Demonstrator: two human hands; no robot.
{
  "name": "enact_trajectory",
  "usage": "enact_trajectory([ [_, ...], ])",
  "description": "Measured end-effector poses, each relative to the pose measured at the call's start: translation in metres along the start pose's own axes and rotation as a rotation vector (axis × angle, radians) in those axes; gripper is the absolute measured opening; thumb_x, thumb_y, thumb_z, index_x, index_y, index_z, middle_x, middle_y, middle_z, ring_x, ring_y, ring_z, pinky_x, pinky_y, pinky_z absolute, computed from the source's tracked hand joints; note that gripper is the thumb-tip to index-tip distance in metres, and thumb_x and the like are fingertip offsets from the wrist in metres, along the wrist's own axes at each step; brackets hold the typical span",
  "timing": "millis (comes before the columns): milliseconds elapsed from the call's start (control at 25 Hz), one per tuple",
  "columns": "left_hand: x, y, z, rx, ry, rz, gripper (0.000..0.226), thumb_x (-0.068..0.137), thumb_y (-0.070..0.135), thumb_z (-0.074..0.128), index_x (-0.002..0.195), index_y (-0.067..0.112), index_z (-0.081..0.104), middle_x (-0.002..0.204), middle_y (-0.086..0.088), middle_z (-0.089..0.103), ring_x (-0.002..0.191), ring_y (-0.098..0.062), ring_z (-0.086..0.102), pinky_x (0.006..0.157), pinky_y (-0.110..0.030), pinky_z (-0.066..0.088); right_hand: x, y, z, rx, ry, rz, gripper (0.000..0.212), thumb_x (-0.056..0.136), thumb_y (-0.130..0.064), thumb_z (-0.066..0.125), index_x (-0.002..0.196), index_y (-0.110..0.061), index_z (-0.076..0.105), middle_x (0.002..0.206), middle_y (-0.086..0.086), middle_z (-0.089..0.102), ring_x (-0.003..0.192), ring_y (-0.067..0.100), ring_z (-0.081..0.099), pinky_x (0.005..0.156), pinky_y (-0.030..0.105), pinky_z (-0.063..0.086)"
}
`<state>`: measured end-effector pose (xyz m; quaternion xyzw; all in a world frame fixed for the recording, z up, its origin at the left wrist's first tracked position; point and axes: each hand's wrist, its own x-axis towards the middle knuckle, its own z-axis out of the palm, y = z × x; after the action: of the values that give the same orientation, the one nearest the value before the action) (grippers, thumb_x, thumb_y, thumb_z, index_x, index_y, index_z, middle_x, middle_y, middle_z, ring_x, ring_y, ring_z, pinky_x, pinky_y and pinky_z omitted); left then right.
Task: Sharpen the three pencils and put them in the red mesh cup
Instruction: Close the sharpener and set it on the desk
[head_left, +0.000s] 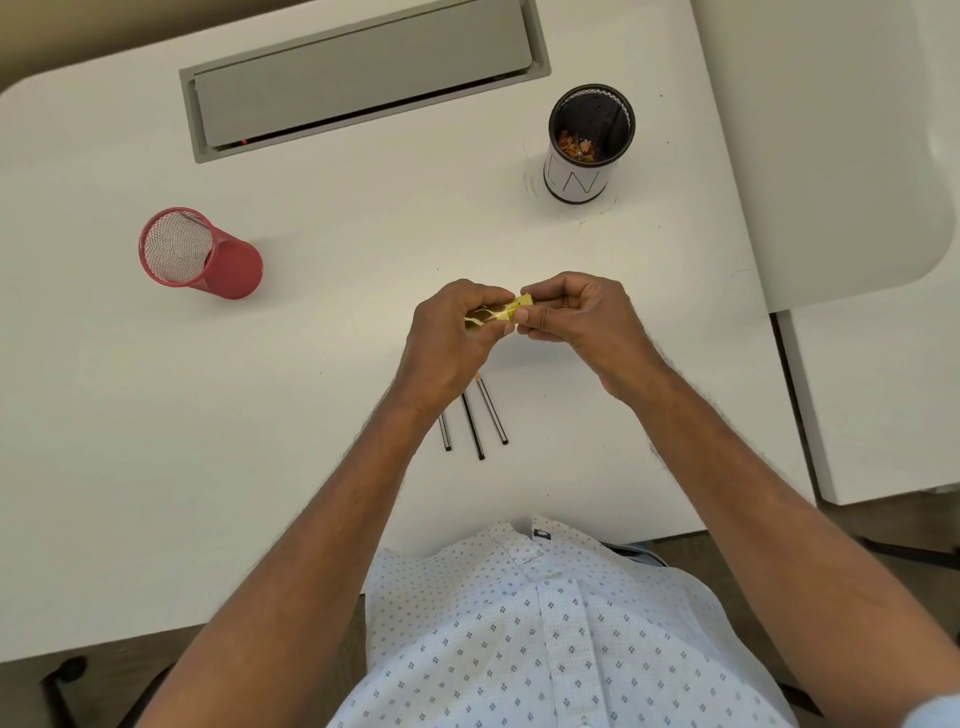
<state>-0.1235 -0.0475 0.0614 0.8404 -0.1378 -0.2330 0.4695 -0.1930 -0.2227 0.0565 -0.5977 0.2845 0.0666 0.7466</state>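
Both hands, left hand (457, 332) and right hand (571, 312), pinch the small yellow sharpener (511, 307); pencils (475, 421) look light, stiff, with fragile tips, so grip mid-shaft.

Head-worn view, steeply down, close

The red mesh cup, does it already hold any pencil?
No, the red mesh cup holds nothing, and the three pencils lie on the table below the hands.
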Motion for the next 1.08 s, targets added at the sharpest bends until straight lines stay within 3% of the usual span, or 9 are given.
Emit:
enact_trajectory([
  [160, 0.004, 0.003, 0.006, -0.104, 0.081, -0.06, 0.02, 0.085, 0.028, 0.079, 0.103, 0.033, 0.073, 0.093, 0.019, 0.074, 0.09, 0.0, 0.07, 0.076, -0.016, 0.056, 0.004, 0.002, 0.028, 0.016, 0.131, -0.082, 0.032, 0.085, -0.014, 0.083, 0.115, -0.016, 0.072, 0.099, 0.002, 0.074, 0.091, 0.015, 0.073, 0.079, 0.03, 0.061],
  [280, 0.012, 0.004, 0.009, -0.18, 0.157, -0.09, 0.02, 0.087, 0.022, 0.076, 0.101, 0.034, 0.068, 0.094, 0.013, 0.075, 0.088, -0.004, 0.072, 0.077, -0.025, 0.059, 0.015, 0.0, 0.048, 0.0, 0.222, -0.144, 0.036, 0.084, -0.009, 0.08, 0.116, -0.014, 0.063, 0.109, 0.003, 0.07, 0.095, 0.014, 0.069, 0.079, 0.027, 0.06],
  [400, 0.021, 0.0, 0.003, -0.226, 0.197, -0.104, 0.024, 0.085, 0.017, 0.073, 0.1, 0.033, 0.063, 0.097, 0.012, 0.074, 0.087, -0.006, 0.073, 0.075, -0.028, 0.061, 0.03, -0.005, 0.059, -0.015, 0.179, -0.107, 0.031, 0.084, -0.007, 0.077, 0.11, -0.015, 0.063, 0.109, 0.003, 0.072, 0.099, 0.016, 0.071, 0.07, 0.023, 0.058],
  [480, 0.026, -0.006, -0.004, -0.206, 0.179, -0.088, 0.025, 0.085, 0.021, 0.075, 0.102, 0.034, 0.063, 0.102, 0.016, 0.072, 0.09, -0.003, 0.072, 0.075, -0.022, 0.059, 0.042, -0.008, 0.062, -0.119, 0.132, -0.109, 0.028, 0.084, -0.011, 0.076, 0.108, -0.019, 0.067, 0.106, -0.002, 0.073, 0.097, 0.014, 0.072, 0.069, 0.024, 0.058],
  [560, 0.032, -0.016, -0.013, -0.135, 0.162, -0.074, 0.026, 0.087, 0.027, 0.076, 0.109, 0.034, 0.064, 0.111, 0.017, 0.07, 0.095, 0.0, 0.069, 0.076, -0.017, 0.056, 0.058, -0.011, 0.061, -0.344, 0.142, -0.208, 0.025, 0.087, -0.017, 0.076, 0.11, -0.022, 0.069, 0.109, -0.003, 0.07, 0.093, 0.011, 0.07, 0.073, 0.024, 0.059],
  [640, 0.038, -0.03, -0.024, 0.028, 0.18, -0.075, 0.031, 0.091, 0.031, 0.074, 0.12, 0.028, 0.064, 0.125, 0.01, 0.065, 0.106, -0.005, 0.065, 0.088, -0.021, 0.055, 0.077, -0.015, 0.056, -0.704, 0.18, -0.35, 0.027, 0.092, -0.023, 0.073, 0.119, -0.021, 0.068, 0.117, 0.0, 0.063, 0.096, 0.012, 0.065, 0.078, 0.024, 0.056],
  [760, 0.043, -0.055, -0.039, 0.346, 0.177, -0.065, 0.042, 0.094, 0.035, 0.069, 0.133, 0.021, 0.061, 0.14, 0.0, 0.056, 0.13, -0.019, 0.051, 0.106, -0.03, 0.042, 0.105, -0.014, 0.053, -1.1, 0.164, -0.407, 0.033, 0.096, -0.023, 0.068, 0.128, -0.015, 0.064, 0.124, 0.008, 0.058, 0.109, 0.024, 0.059, 0.084, 0.038, 0.054],
  [880, 0.044, -0.076, -0.05, 0.523, 0.156, -0.064, 0.05, 0.094, 0.036, 0.069, 0.139, 0.019, 0.057, 0.148, -0.006, 0.051, 0.138, -0.028, 0.043, 0.111, -0.041, 0.038, 0.119, -0.009, 0.056, -1.221, 0.136, -0.415, 0.034, 0.098, -0.019, 0.065, 0.131, -0.011, 0.063, 0.126, 0.01, 0.057, 0.116, 0.028, 0.056, 0.084, 0.043, 0.055],
  [1080, 0.043, -0.095, -0.053, 0.684, 0.087, -0.034, 0.057, 0.093, 0.037, 0.067, 0.144, 0.016, 0.052, 0.157, -0.009, 0.041, 0.144, -0.032, 0.035, 0.115, -0.047, 0.034, 0.127, -0.001, 0.06, -1.351, 0.137, -0.431, 0.036, 0.099, -0.021, 0.062, 0.134, -0.011, 0.062, 0.127, 0.011, 0.058, 0.115, 0.029, 0.056, 0.079, 0.042, 0.054],
])
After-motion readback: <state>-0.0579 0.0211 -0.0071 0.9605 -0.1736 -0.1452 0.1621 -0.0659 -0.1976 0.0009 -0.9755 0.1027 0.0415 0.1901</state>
